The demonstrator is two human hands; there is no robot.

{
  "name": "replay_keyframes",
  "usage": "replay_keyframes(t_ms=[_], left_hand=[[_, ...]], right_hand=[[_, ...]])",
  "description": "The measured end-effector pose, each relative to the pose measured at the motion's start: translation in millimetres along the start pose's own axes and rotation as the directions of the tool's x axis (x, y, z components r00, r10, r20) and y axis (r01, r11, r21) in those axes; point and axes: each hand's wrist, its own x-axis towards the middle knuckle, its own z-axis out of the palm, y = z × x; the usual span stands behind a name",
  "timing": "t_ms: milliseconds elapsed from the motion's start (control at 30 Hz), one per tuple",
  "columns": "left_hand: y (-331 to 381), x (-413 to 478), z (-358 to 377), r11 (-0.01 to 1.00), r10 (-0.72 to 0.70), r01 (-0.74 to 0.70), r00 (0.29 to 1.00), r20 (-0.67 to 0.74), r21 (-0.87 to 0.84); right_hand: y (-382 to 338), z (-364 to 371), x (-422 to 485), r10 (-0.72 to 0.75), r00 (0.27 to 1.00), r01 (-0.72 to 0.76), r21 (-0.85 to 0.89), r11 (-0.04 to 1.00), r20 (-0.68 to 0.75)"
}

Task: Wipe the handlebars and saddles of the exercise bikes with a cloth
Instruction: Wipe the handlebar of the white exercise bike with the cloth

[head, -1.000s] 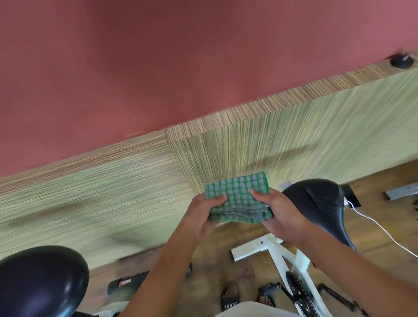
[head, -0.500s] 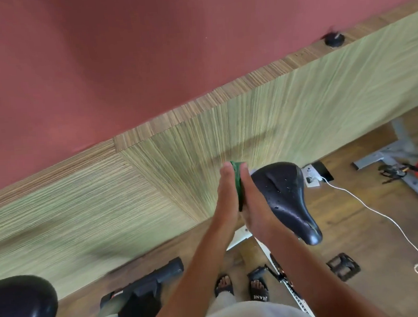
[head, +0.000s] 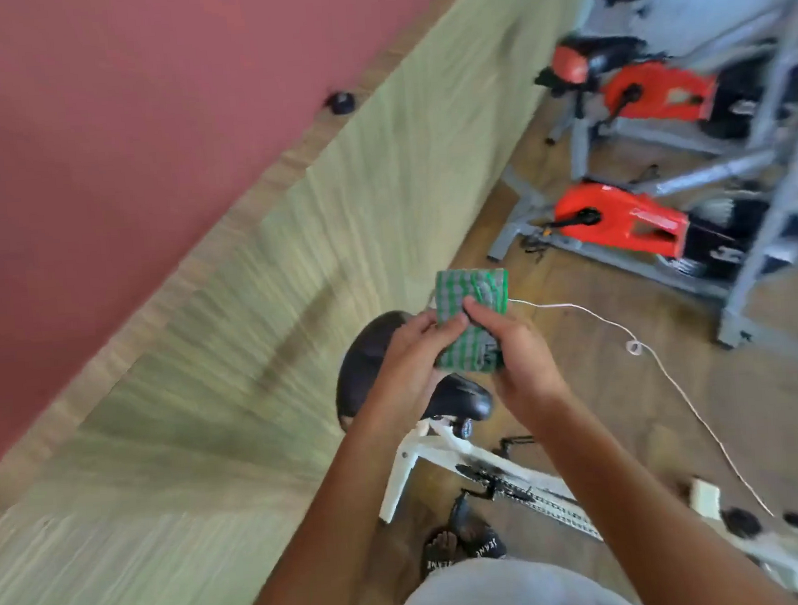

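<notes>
A folded green checked cloth is held up in front of me by both hands. My left hand grips its left edge and my right hand pinches its right side with the thumb on top. Directly below the hands is a black saddle on a white exercise bike; the hands hide part of the saddle. The cloth is above the saddle, and I cannot tell whether it touches it. No handlebar is visible.
Two grey bikes with orange flywheel covers stand at the right. A white cord trails across the wooden floor. A green panelled wall runs along the left. My sandalled feet are beside the white frame.
The view has swung right, bringing the orange bikes in. The cloth, pressed edge-on between both palms half a second ago, now shows its face, gripped by both hands above the saddle.
</notes>
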Motion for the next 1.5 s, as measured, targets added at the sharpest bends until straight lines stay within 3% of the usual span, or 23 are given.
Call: replay_keyframes(t_ms=[167, 267, 433, 633, 767, 933, 1067, 1167, 1300, 1500], left_hand=[[4.8, 17.0, 71.0, 0.994, -0.075, 0.043, 0.93, 0.359, 0.098], [-1.4, 14.7, 126.9, 0.973, -0.13, 0.013, 0.856, 0.5, 0.23], [-26.0, -6.1, 224.5, 0.858, -0.087, -0.271, 0.759, 0.645, 0.435], [-50.2, -69.1, 336.2, 0.777, -0.027, -0.491, 0.6, 0.8, 0.394], [-62.4, -116.9, 410.4, 0.811, -0.012, -0.507, 0.484, 0.875, 0.291], [-114.5, -175.3, 495.7, 0.759, -0.154, -0.573, 0.301, 0.941, 0.307], [-167.7, -220.6, 560.6, 0.744, -0.243, -0.593, 0.189, 0.951, 0.308], [-210.4, -247.2, 604.3, 0.71, -0.308, -0.622, 0.145, 0.94, 0.329], [-260.1, -270.0, 641.3, 0.64, -0.393, -0.669, 0.139, 0.909, 0.379], [-295.9, -277.5, 653.4, 0.665, -0.437, -0.609, 0.152, 0.887, 0.432]], right_hand=[[-37.3, -48.2, -41.0, -0.199, 0.96, 0.223, 0.109, 0.969, -0.195], [-53.9, -80.9, -70.5, -0.282, 0.88, 0.363, 0.159, 0.918, -0.382], [-75.9, -138.2, -133.4, -0.37, 0.659, 0.583, 0.134, 0.802, -0.654], [-102.7, -195.2, -236.8, -0.422, 0.379, 0.754, 0.011, 0.657, -0.824], [-118.8, -228.8, -316.8, -0.42, 0.183, 0.803, -0.112, 0.586, -0.889], [-122.7, -285.9, -408.4, -0.353, -0.077, 0.809, -0.265, 0.524, -0.932], [-108.5, -340.2, -473.8, -0.247, -0.268, 0.778, -0.36, 0.514, -0.931], [-90.8, -384.6, -514.0, -0.123, -0.397, 0.729, -0.394, 0.56, -0.91], [-72.9, -444.3, -530.9, -0.071, -0.402, 0.59, -0.318, 0.742, -0.913], [-92.8, -502.5, -510.5, -0.257, -0.334, 0.408, -0.385, 0.828, -0.907]])
